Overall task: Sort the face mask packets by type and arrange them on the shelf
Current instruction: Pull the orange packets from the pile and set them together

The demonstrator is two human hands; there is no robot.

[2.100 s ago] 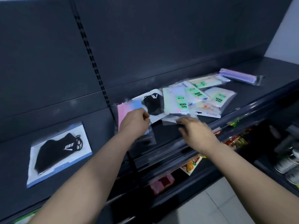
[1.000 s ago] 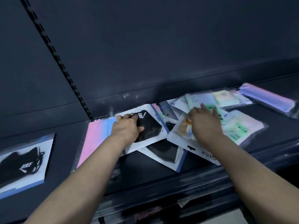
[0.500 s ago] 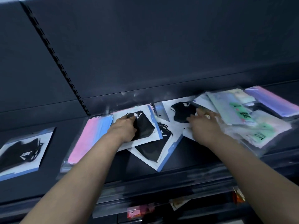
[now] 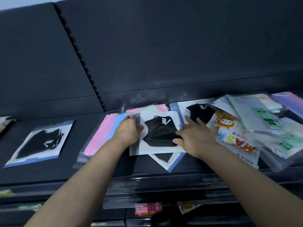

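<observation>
On the dark shelf (image 4: 57,173), both hands worked at a heap of mask packets near the middle of the back edge. The left hand (image 4: 129,132) pinched the left edge of the top black packet (image 4: 157,133), fingers curled over the edge and thumb on its face. The right hand (image 4: 196,140) lay flat with fingers spread, thumb on that same packet and fingertips reaching onto a second black packet (image 4: 199,112) behind it, against the back edge. A third black packet (image 4: 170,161) stuck out from under the top one toward the front edge. Just left of the left hand lay a pink-blue packet (image 4: 101,135), partly under the top packet. Well apart, toward the left end, a lone black packet (image 4: 41,143) lay flat. Right of the right hand sat a cartoon packet (image 4: 232,136), overlapped by blurred green-label packets (image 4: 265,118), with a purple packet (image 4: 290,102) at the right end. Below the front edge, a pink box (image 4: 147,209) showed on a lower level.
</observation>
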